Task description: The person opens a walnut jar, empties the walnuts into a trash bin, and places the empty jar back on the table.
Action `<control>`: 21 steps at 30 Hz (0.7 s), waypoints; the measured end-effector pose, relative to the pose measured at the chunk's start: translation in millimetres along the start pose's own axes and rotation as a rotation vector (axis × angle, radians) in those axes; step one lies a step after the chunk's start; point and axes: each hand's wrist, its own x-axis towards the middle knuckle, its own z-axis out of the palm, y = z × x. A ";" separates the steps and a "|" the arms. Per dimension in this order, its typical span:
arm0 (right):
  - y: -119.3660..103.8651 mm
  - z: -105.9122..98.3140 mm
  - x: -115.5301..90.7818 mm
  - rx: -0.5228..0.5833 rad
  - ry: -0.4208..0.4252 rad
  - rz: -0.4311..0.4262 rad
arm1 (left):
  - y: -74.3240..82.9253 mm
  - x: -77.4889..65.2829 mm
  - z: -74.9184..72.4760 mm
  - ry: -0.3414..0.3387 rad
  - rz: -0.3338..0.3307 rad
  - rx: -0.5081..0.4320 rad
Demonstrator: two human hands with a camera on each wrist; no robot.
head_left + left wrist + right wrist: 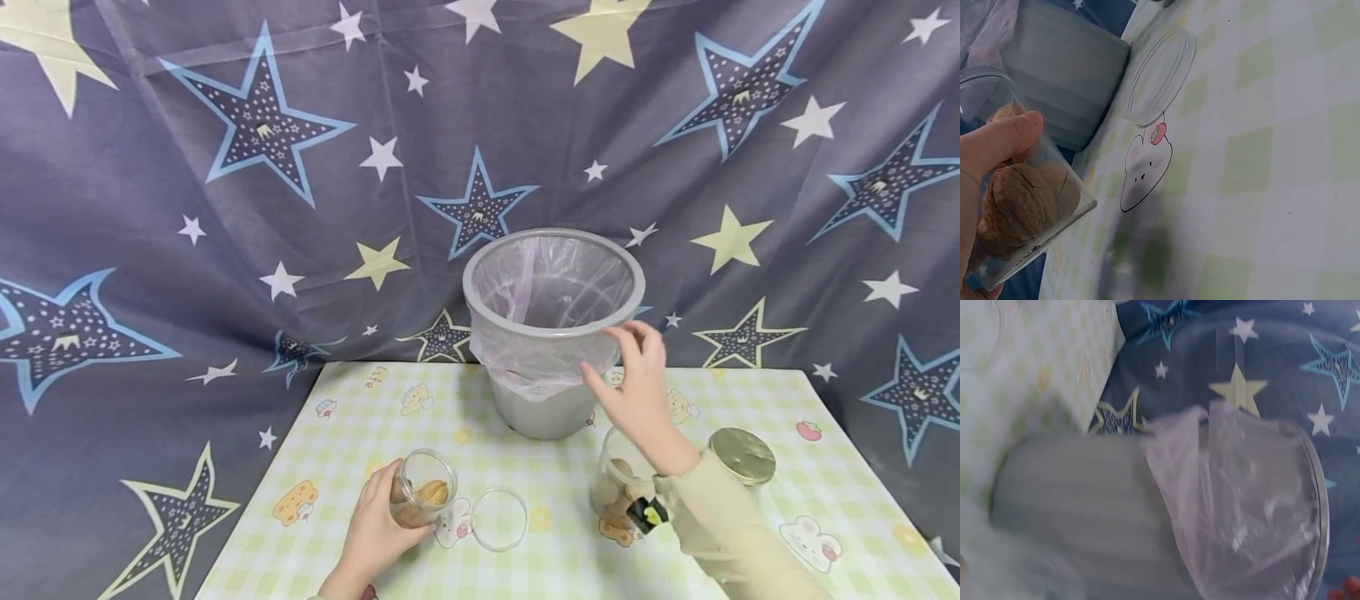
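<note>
In the head view my left hand [375,521] grips a clear jar [427,462] by its side at the front left. Walnuts [1019,203] fill its lower part, seen closely in the left wrist view. My right hand [637,387] is raised at the right front of a grey trash bin [536,417], fingers bent and spread, with nothing visible between them. Its fingertips [1350,587] lie close to the bin's rim; whether they touch it I cannot tell. A pale pink plastic bag [1179,469] lines the bin and folds over its outside.
A clear round lid [500,547] lies right of the held jar. Another clear jar [606,483] with brownish contents stands partly behind the right forearm. Further right is a gold lid [742,456]. A checked cloth [405,575] covers the table; a starry curtain [420,125] hangs behind.
</note>
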 end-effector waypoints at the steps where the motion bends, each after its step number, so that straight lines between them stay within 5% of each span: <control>1: 2.0 -2.5 4.4 -0.011 -0.003 0.029 | 0.1 0.1 0.0 -0.001 0.001 0.000; 11: 10.6 -25.3 50.1 -0.019 -0.265 0.434 | -1.7 -0.9 1.1 -0.006 0.000 0.009; 21: 31.5 -21.9 68.3 -0.002 -0.406 0.566 | -1.1 3.0 3.4 0.003 0.008 0.004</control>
